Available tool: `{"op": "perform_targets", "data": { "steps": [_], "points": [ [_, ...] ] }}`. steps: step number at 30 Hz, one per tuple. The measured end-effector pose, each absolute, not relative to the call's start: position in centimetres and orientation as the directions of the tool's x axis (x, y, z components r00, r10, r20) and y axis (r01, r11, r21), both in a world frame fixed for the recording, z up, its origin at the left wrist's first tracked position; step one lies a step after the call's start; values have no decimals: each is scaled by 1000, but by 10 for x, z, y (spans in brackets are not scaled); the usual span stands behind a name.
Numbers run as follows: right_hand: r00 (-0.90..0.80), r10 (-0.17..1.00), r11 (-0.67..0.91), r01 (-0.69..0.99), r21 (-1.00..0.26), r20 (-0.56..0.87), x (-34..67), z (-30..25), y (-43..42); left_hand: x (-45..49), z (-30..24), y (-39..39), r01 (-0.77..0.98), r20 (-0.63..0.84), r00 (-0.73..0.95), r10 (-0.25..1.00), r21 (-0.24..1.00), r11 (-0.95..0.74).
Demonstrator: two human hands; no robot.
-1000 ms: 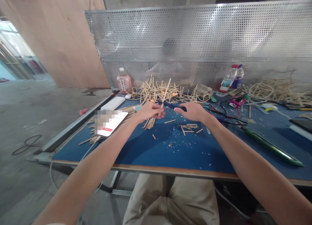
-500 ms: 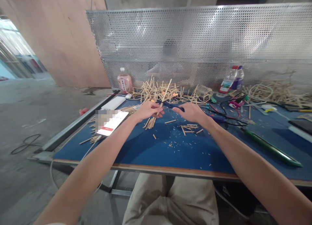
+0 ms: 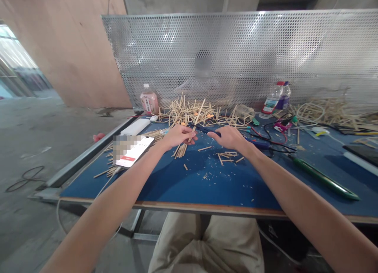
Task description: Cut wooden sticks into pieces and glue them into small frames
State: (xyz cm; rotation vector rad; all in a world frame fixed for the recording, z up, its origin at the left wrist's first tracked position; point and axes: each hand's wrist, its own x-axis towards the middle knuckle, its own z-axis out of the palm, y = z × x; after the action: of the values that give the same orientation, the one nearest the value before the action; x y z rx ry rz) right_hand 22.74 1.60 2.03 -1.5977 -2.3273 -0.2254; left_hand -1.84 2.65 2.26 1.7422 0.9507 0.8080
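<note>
My left hand [image 3: 180, 136] is closed in a pinch around a thin wooden stick [image 3: 199, 114], which slants up and away over the table. My right hand [image 3: 229, 138] is wrapped around a slim dark blue tool [image 3: 208, 130]. The far end of this tool points left and meets or lies close to the stick just beyond my left fingers; its exact kind is not clear. Below my left hand lies a small bundle of short sticks [image 3: 180, 151]. Short cut pieces [image 3: 227, 156] and small chips lie in front of my right hand.
A loose heap of sticks [image 3: 189, 109] lies along the perforated metal panel [image 3: 165, 52]. A phone [image 3: 136, 151] rests on sticks at left, near a pink bottle [image 3: 149, 101]. Rightward are a clear cup [image 3: 244, 112], bottles [image 3: 271, 101], cables and a green tool [image 3: 325, 177].
The view has shifted slightly. Both hands keep nearly the same place, with the stick and blue tool still held.
</note>
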Motion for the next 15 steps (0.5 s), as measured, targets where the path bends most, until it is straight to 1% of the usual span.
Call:
{"op": "perform_targets", "data": {
  "steps": [7, 15],
  "points": [
    [-299, 884, 330, 944, -25, 360, 224, 22, 13, -15, 24, 24, 231, 108, 419, 902, 948, -221],
    [-300, 885, 336, 941, -43, 355, 226, 21, 17, -16, 28, 22, 197, 80, 425, 902, 964, -178]
  ]
}}
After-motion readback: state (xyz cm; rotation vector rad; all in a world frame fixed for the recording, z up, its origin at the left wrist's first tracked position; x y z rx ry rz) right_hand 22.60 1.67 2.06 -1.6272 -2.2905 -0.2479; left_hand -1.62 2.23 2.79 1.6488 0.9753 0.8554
